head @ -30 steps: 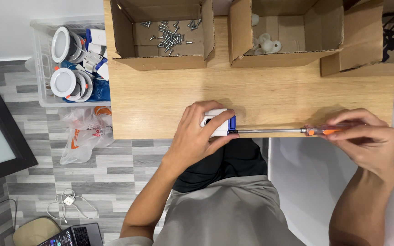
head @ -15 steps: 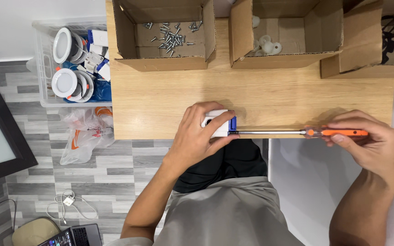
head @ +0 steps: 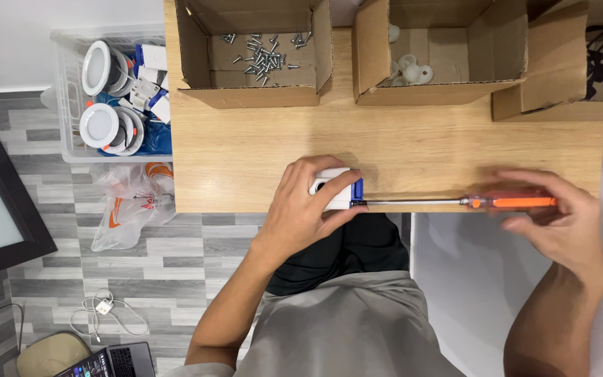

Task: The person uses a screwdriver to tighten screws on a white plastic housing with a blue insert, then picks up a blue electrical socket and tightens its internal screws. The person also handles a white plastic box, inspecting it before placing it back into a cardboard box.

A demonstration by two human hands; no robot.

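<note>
My left hand (head: 308,209) grips a small white and blue plastic part (head: 336,188) at the near edge of the wooden table (head: 246,146). A long screwdriver with a metal shaft (head: 413,202) and an orange handle (head: 518,202) lies level, its tip set against the blue end of the part. My right hand (head: 553,223) is wrapped around the orange handle, fingers blurred with motion.
At the back of the table stand three open cardboard boxes: one with several loose screws (head: 263,56), one with white round pieces (head: 410,68), one with black cable (head: 598,59). A clear bin of round white lamps (head: 106,105) and a plastic bag (head: 134,202) sit on the floor at left.
My right hand has shifted its fingers around the orange handle, covering it and then showing it again. The left hand and the part have stayed put.
</note>
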